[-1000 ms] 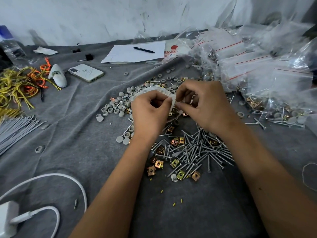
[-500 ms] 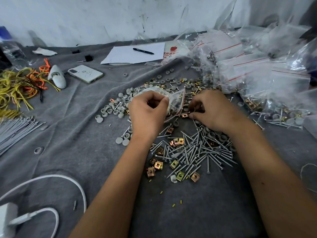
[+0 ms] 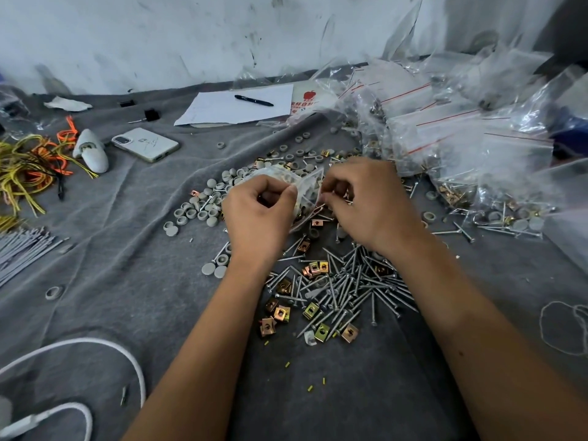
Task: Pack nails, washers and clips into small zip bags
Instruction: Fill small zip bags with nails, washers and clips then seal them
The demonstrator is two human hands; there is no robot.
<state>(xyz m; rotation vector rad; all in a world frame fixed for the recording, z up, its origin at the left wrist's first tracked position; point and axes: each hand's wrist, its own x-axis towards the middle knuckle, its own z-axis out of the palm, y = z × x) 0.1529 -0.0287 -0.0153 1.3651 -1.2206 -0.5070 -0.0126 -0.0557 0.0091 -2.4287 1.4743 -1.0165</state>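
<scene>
A small clear zip bag (image 3: pixel 307 189) with grey washers inside hangs between my hands above the grey cloth. My left hand (image 3: pixel 259 214) pinches its left edge with thumb and curled fingers. My right hand (image 3: pixel 366 202) has its fingers curled at the bag's right edge; what they pinch is hidden. Loose grey washers (image 3: pixel 197 211) lie to the left. A heap of nails (image 3: pixel 350 284) and brass clips (image 3: pixel 281 313) lies under my wrists.
Filled and empty zip bags (image 3: pixel 461 138) pile up at the right. A phone (image 3: pixel 144 144), paper with a pen (image 3: pixel 254 100), coloured wires (image 3: pixel 28 167), grey ties (image 3: pixel 19 249) and a white cable (image 3: pixel 95 345) lie on the cloth.
My right hand has lifted off the pile of parts and come back up to the bag's right edge. My left hand has kept its hold on the bag.
</scene>
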